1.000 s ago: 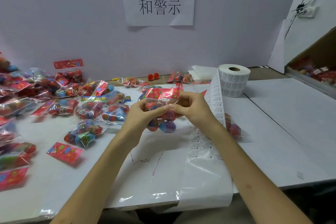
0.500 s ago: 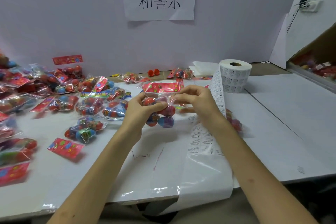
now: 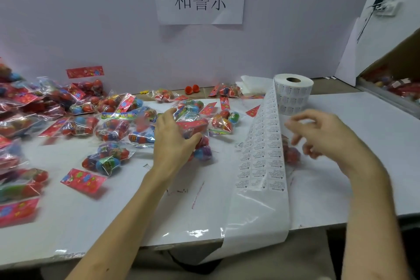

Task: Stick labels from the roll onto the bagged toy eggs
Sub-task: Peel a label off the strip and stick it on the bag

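Left hand [image 3: 173,143]: at table centre, palm down, thumb and fingers gripping a bag of eggs [image 3: 200,129] near its red header, down at the table [image 3: 352,166].
Right hand [image 3: 322,136]: at 3 o'clock from the left hand, well apart from the bag; fingers loosely curled and blurred, nothing seen in them.
Roll [image 3: 295,98]: upright at 1 o'clock from the left hand, just behind the right hand.
Strip of labels [image 3: 261,154]: runs from the roll toward 6 o'clock, between the two hands, and hangs over the table's near edge.
Other bags [image 3: 106,159]: spread from 9 to 12 o'clock of the left hand.
Change: half a second ago both hands held the bag raised together. Now the right hand has let go and crossed to the strip's far side, and the left hand alone has brought the bag down.
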`<move>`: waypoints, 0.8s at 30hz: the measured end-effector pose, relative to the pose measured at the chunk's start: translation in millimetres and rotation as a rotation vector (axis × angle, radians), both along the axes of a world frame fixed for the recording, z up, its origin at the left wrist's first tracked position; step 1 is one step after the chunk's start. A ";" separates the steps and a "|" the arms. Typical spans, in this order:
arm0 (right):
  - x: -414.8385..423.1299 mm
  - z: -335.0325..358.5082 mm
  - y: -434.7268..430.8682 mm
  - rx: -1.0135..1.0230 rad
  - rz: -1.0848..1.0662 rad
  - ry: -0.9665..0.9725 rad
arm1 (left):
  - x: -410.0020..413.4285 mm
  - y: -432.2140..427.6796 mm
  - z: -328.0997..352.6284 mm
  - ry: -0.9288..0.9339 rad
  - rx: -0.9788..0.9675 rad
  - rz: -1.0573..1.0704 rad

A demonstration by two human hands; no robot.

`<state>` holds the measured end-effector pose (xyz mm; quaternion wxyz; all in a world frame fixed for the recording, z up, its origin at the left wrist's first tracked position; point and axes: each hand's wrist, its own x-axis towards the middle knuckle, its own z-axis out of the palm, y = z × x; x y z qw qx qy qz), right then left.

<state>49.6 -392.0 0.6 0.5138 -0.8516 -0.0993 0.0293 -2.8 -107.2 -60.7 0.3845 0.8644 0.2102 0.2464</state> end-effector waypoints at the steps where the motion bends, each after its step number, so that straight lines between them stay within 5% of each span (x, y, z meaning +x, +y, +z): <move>1: -8.7 -3.0 -4.0 -0.067 0.008 0.043 | -0.4 -0.1 0.3 0.012 0.044 0.016; 7: -31.1 -19.6 6.6 -0.138 0.156 0.195 | -3.6 -7.2 5.9 0.005 0.179 0.025; 12: -33.5 -17.6 19.4 0.005 0.257 0.032 | -11.8 -19.8 15.4 -0.111 0.203 -0.025; 18: -44.6 -17.1 41.0 0.409 0.203 -0.175 | -42.9 -51.2 44.4 0.117 -0.493 -0.250; 24: -48.7 -27.2 39.9 0.439 0.174 -0.230 | -69.5 -76.5 24.8 0.104 -0.840 -0.413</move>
